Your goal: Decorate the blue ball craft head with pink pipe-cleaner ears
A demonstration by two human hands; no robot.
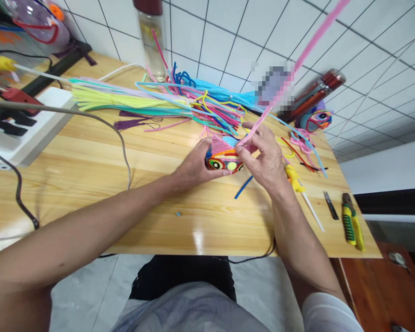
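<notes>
A colourful craft piece (224, 157) is held over the middle of the table (152, 221); whether the wood is touched by it cannot be told. Its left side is gripped by the left hand (196, 162), thumb and fingers closed around it. By the right hand (262, 154), a pink stem (300, 57) is pinched at the piece's upper right edge, its length slanted up past the wall tiles. A short blue stem (244, 187) is seen partly beneath the right hand. Behind the piece, stem bundles (107, 97) are heaped, backed by a bottle (154, 46). To the right, a glue gun (295, 178), snips (330, 205) and pliers (348, 221) are laid out.
</notes>
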